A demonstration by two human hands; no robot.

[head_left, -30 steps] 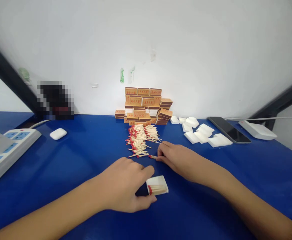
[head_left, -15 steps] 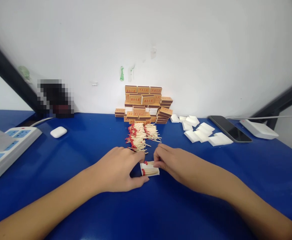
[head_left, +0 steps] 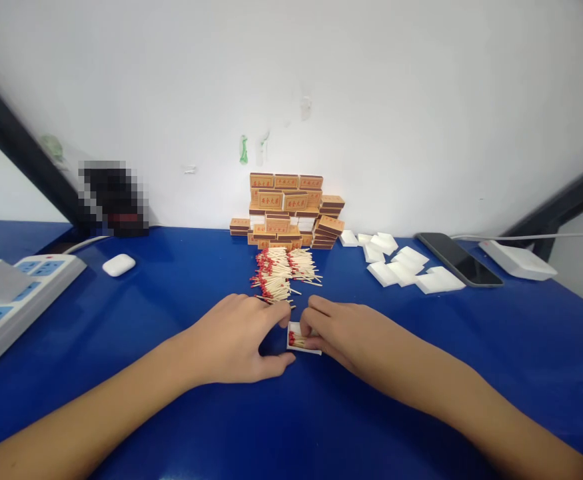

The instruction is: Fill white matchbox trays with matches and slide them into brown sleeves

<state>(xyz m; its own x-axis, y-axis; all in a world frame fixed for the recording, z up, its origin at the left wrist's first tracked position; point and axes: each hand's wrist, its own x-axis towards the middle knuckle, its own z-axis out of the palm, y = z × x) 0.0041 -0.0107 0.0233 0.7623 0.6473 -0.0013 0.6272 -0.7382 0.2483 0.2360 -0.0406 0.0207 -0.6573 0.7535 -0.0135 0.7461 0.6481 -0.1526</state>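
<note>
A small white matchbox tray (head_left: 313,351) lies on the blue table with several red-tipped matches (head_left: 297,340) in it. My right hand (head_left: 341,330) reaches over the tray, its thumb and fingers pinched on matches inside and hiding part of them. To the left, my left hand (head_left: 241,340) rests with thumb and forefinger spread apart at the tray's left end. The forefinger is close to the tray's far left corner; whether it touches cannot be made out. Just beyond both hands lies a loose pile of red-headed matches (head_left: 276,273).
Matchboxes (head_left: 286,200) stand stacked against the wall. To their right lie several empty white trays (head_left: 404,263), a phone (head_left: 461,259) and a white box (head_left: 518,260). On the left are a white earbud case (head_left: 119,265) and a power strip (head_left: 61,267).
My right hand has moved over the tray's middle and down into it. The tray has shifted slightly right, and its matches sit closer together. My left hand has barely moved.
</note>
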